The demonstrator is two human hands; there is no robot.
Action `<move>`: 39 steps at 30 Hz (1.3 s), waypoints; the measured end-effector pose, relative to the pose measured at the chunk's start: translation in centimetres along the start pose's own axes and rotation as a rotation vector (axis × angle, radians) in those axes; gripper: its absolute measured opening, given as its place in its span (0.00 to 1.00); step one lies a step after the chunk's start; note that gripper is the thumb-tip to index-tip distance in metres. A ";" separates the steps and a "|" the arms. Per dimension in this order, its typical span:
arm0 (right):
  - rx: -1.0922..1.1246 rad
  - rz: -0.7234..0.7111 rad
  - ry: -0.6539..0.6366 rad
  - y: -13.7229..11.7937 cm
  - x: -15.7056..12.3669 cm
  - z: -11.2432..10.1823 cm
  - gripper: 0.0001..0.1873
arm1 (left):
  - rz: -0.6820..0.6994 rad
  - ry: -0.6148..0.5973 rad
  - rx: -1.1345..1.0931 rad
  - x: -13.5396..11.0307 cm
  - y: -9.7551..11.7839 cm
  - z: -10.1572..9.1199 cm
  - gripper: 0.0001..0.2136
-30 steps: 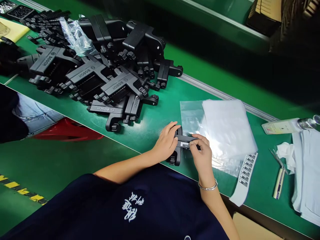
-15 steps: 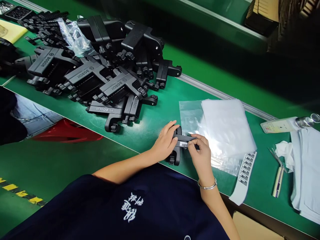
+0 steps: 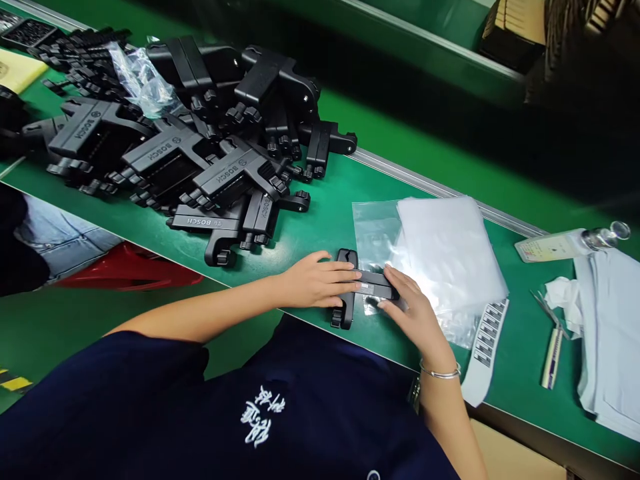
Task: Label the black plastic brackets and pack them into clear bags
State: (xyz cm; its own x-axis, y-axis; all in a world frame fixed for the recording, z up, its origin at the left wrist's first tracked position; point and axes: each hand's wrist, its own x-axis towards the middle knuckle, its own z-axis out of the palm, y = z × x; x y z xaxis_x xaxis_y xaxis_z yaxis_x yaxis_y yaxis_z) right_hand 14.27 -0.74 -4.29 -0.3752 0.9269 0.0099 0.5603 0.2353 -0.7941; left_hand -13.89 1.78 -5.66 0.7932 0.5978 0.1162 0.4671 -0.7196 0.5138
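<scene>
In front of me on the table lies a black T-shaped plastic bracket point(image 3: 348, 260), with a small white label point(image 3: 367, 289) on its arm. My left hand point(image 3: 323, 283) rests on the bracket from the left, its fingers stretched out flat across the crosspiece and the arm's near end. At the right end of the arm, my right hand point(image 3: 413, 308) grips the bracket between thumb and fingers. Under and beside that end are clear plastic bags point(image 3: 450, 253). A strip of printed labels point(image 3: 490, 340) lies right of my right hand.
Many similar brackets marked BOSCH point(image 3: 220, 173) are piled at the left, with crumpled plastic point(image 3: 145, 80) on top. On the right are a bottle point(image 3: 550, 247), a cutter-like tool point(image 3: 552, 360), crumpled tissue point(image 3: 563, 297) and white sheets point(image 3: 607, 340). Another person's jeans point(image 3: 60, 233) show at left.
My right fingers have gone from pinching at the label to holding the arm's end. My left hand has shifted and flattened over the bracket. The view has moved slightly.
</scene>
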 end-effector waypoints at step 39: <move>0.086 0.170 0.863 3.4 -12.3 -0.9 0.22 | 0.034 -0.162 0.095 5.6 4.5 5.1 0.31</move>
State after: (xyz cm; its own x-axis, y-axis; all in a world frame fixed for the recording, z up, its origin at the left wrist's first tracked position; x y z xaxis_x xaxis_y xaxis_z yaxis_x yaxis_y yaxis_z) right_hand 21.40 -11.10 -6.56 0.4159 0.8532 0.3148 0.4870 0.0834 -0.8694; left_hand -5.35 0.09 -7.01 0.8581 0.5133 -0.0107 0.4678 -0.7731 0.4282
